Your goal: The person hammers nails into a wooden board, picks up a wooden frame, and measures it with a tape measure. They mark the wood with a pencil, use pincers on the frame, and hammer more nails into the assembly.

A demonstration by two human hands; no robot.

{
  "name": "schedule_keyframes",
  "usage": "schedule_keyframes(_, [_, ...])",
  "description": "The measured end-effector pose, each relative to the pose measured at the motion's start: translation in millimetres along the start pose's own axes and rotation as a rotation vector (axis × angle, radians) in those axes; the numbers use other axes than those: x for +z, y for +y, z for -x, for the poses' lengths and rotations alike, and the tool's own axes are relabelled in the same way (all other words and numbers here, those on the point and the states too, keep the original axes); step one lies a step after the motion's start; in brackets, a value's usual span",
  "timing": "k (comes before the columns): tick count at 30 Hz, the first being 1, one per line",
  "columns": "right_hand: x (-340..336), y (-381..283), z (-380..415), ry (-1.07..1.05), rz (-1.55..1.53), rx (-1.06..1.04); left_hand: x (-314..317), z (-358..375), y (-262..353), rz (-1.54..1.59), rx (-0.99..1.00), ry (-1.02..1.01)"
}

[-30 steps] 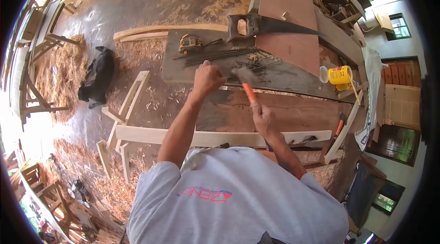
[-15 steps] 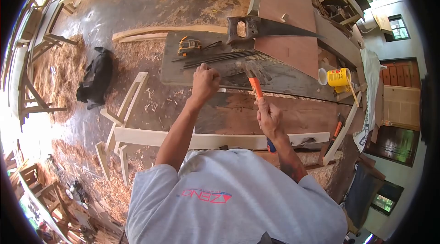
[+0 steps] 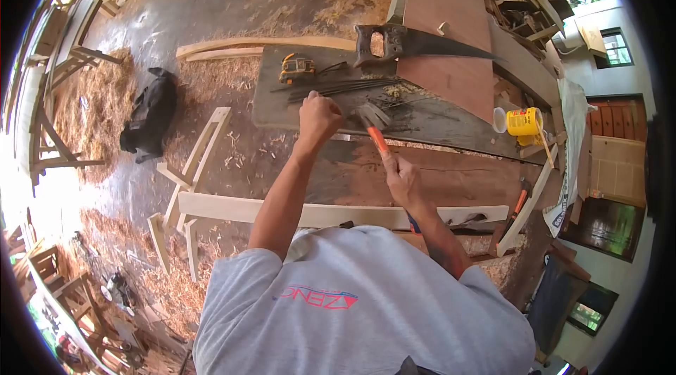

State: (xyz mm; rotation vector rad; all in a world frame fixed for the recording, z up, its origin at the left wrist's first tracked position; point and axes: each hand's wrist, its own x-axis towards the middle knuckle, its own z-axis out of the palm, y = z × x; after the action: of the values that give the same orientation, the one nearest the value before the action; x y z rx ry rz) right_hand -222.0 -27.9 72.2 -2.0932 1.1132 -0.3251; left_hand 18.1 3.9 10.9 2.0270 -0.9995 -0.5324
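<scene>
My left hand (image 3: 320,120) is closed in a pinch above the near part of a dark board (image 3: 278,111). Whatever its fingertips hold is too small to make out. Just beyond them lie several thin dark rods (image 3: 345,89). In my right hand (image 3: 403,179) is a hammer (image 3: 378,139) with an orange handle and a dark blue butt end. Its metal head is over the board, to the right of my left hand and apart from it. A black and yellow tape measure (image 3: 297,69) rests on the board behind the rods.
A handsaw (image 3: 380,44) lies across the board and a plywood sheet (image 3: 447,2). At right stands an open yellow tub (image 3: 522,122). A pale wooden strip (image 3: 338,216) runs close before me. Wooden frame pieces (image 3: 201,150) and black cloth (image 3: 149,116) lie left, among shavings.
The hammer has swung left and slightly lower, its head closer to my left hand. My right hand has moved a little left with it. My left hand stays in about the same place.
</scene>
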Motion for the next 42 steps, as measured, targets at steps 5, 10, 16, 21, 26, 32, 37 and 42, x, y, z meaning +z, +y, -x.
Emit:
schedule_keyframes(5, [-12.3,-13.0,10.2,-0.018,-0.140,0.144,1.4,-2.4,-9.8,0.054,0.064,-0.004])
schedule_keyframes(10, [-10.4,-15.5,3.6,0.003,-0.067,0.042,-0.6,-4.2,-8.6,0.060,0.062,-0.024])
schedule_keyframes(16, [-16.2,-22.4,4.3,-0.048,-0.135,0.117,-5.5,-4.8,-9.9,0.176,0.000,-0.075])
schedule_keyframes(21, [-6.5,-8.5,-1.7,-0.025,-0.066,0.057,-6.1,-4.5,-3.4,0.123,0.050,-0.007])
schedule_keyframes(26, [-12.6,-7.6,12.3,-0.044,-0.168,0.183,-10.9,-4.7,-7.2,0.254,-0.075,-0.091])
schedule_keyframes(32, [-27.2,-19.4,7.2,-0.002,-0.306,0.193,-4.8,-2.6,-3.2,0.088,0.036,-0.004])
schedule_keyframes(37, [-25.2,-31.7,8.5,0.020,-0.318,0.168,-12.9,-2.4,-2.0,0.137,0.040,-0.028])
schedule_keyframes(42, [2.7,11.9,2.2,-0.036,-0.118,0.140,0.9,-2.6,-7.4,-0.038,0.096,0.011])
